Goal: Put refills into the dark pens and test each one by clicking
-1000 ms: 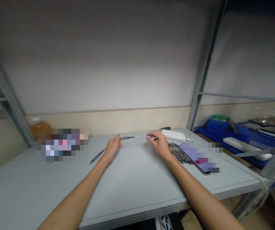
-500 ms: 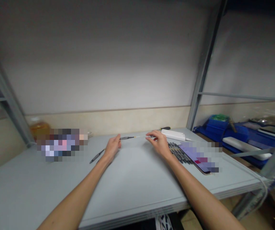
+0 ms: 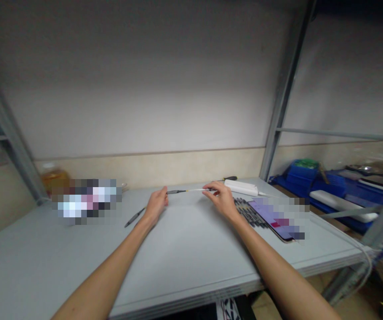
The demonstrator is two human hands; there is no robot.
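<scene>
My left hand (image 3: pixel 157 206) is closed around a dark grey pen barrel (image 3: pixel 174 192), whose narrow end points right. From that end a thin pale rod (image 3: pixel 194 190), which looks like a pen refill, runs across to my right hand (image 3: pixel 220 195). The fingertips of my right hand pinch the rod's far end, and a small dark part shows between them. Whether the rod sits inside the barrel or only meets it is too small to tell. Another dark grey pen (image 3: pixel 134 218) lies on the table just left of my left hand.
Beside my right wrist lies a row of several dark pens (image 3: pixel 253 214), next to a tablet-like device (image 3: pixel 261 211). Behind are a white power strip (image 3: pixel 241 187) and a screwdriver (image 3: pixel 230 178). Blurred items and an amber bottle (image 3: pixel 55 178) stand back left. Blue bins (image 3: pixel 301 175) sit right.
Both hands stay almost where they were, still gripping the barrel and the rod. The pale rod between them shows a little more clearly now.
</scene>
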